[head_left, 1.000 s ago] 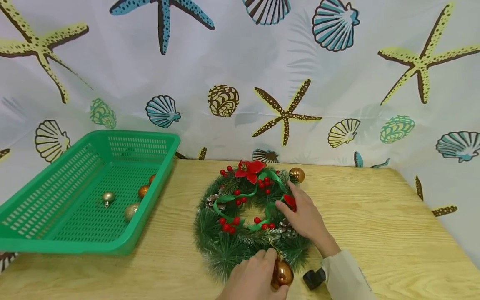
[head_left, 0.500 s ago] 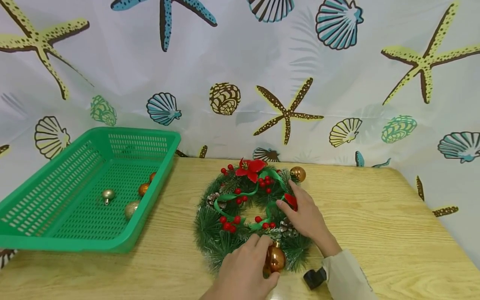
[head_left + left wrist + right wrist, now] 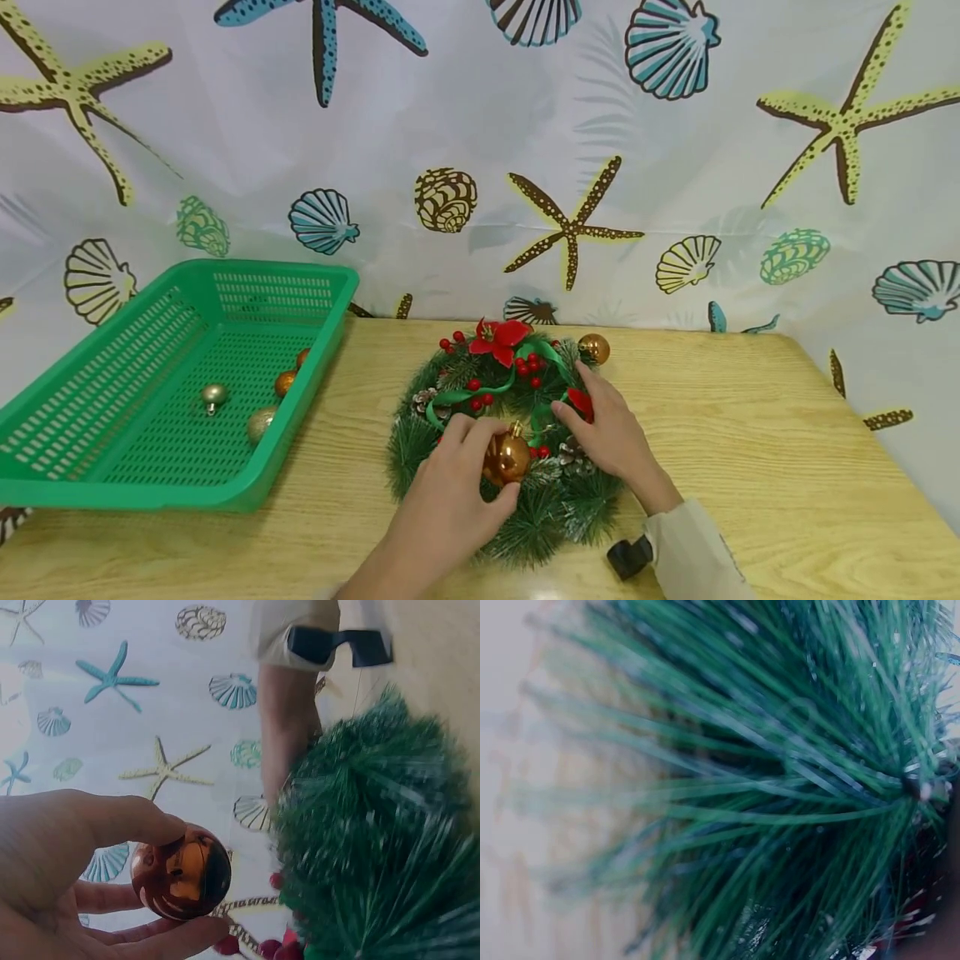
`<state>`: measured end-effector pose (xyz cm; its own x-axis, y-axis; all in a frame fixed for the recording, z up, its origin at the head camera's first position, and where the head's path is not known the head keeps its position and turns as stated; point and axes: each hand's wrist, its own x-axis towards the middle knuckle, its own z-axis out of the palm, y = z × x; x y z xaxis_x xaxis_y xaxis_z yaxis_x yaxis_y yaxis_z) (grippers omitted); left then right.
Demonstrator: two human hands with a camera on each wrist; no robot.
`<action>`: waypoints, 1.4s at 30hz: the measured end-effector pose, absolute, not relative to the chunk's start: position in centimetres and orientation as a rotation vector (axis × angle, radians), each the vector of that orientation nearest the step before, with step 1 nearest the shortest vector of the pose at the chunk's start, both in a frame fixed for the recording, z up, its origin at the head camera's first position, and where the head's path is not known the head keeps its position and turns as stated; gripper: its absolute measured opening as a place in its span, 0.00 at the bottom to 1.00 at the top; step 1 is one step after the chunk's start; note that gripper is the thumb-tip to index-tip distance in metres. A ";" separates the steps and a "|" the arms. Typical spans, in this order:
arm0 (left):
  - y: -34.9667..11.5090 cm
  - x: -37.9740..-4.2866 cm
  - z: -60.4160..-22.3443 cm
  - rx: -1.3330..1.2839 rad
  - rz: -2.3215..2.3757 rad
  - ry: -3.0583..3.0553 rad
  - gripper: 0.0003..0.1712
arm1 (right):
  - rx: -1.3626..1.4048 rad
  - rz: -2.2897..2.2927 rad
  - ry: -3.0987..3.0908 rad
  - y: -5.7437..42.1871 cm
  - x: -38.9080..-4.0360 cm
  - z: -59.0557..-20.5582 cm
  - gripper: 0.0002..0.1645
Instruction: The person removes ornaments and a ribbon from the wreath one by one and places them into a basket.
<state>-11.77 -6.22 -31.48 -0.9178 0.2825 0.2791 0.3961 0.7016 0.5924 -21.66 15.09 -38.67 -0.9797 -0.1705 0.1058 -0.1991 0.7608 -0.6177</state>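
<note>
In the head view, my left hand (image 3: 448,504) pinches a shiny copper Christmas bauble (image 3: 508,458) by its sides, gold cap upward, above the near part of a green wreath (image 3: 528,525). The left wrist view shows that bauble (image 3: 182,871) between thumb and fingers. Spread thumb and fingers of my right hand (image 3: 617,437) rest on the wreath's right side; some fingertips are hidden. Red flowers, berries, pinecones and a green ribbon (image 3: 450,397) decorate the wreath. Blurry green needles (image 3: 795,780) fill the right wrist view.
A green plastic basket (image 3: 150,492) stands at the left with several gold and orange baubles in it. Another copper bauble (image 3: 594,349) lies at the wreath's back right edge. A patterned curtain (image 3: 375,133) hangs behind the wooden table (image 3: 750,450).
My left hand has carried the copper bauble from the wreath's front edge up and left, toward its centre. The right hand has stayed at the wreath's right side.
</note>
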 end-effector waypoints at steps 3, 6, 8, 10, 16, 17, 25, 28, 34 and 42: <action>-7.0 -12.2 -31.2 -0.504 -0.988 -2.707 0.28 | 0.298 1.024 -2.915 15.0 -21.7 -38.5 0.44; -7.6 -12.6 -31.0 -0.472 -0.984 -2.691 0.29 | 0.300 1.026 -2.918 15.0 -21.7 -38.5 0.44; -7.9 -12.8 -30.8 -0.447 -0.992 -2.689 0.29 | 0.305 1.028 -2.919 15.0 -21.7 -38.5 0.44; -8.3 -13.1 -30.7 -0.426 -0.998 -2.689 0.28 | 0.308 1.028 -2.919 15.0 -21.7 -38.5 0.44; -9.4 -13.9 -30.2 -0.345 -1.010 -2.697 0.27 | 0.306 1.032 -2.912 15.0 -21.8 -38.5 0.44; -9.6 -14.0 -30.1 -0.336 -1.009 -2.696 0.27 | 0.308 1.035 -2.911 15.0 -21.8 -38.5 0.44; -12.4 -15.5 -28.9 -0.279 -0.892 -2.721 0.27 | 0.302 1.055 -2.906 14.9 -21.7 -38.6 0.44; -13.9 -16.0 -27.7 -0.260 -0.825 -2.702 0.27 | 0.293 1.056 -2.912 15.0 -21.7 -38.5 0.44; -16.9 -16.9 -25.6 -0.245 -0.700 -2.747 0.28 | 0.294 1.048 -2.914 15.1 -21.9 -38.4 0.44; -21.3 -18.9 -24.0 -0.217 -0.604 -2.862 0.28 | 0.296 1.032 -2.919 15.2 -21.9 -38.7 0.44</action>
<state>-18.86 -21.29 -24.02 -0.9675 0.1001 0.2321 0.1853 0.9054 0.3820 -21.85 15.18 -38.68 -0.9814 -0.1683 0.0924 -0.1889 0.7616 -0.6199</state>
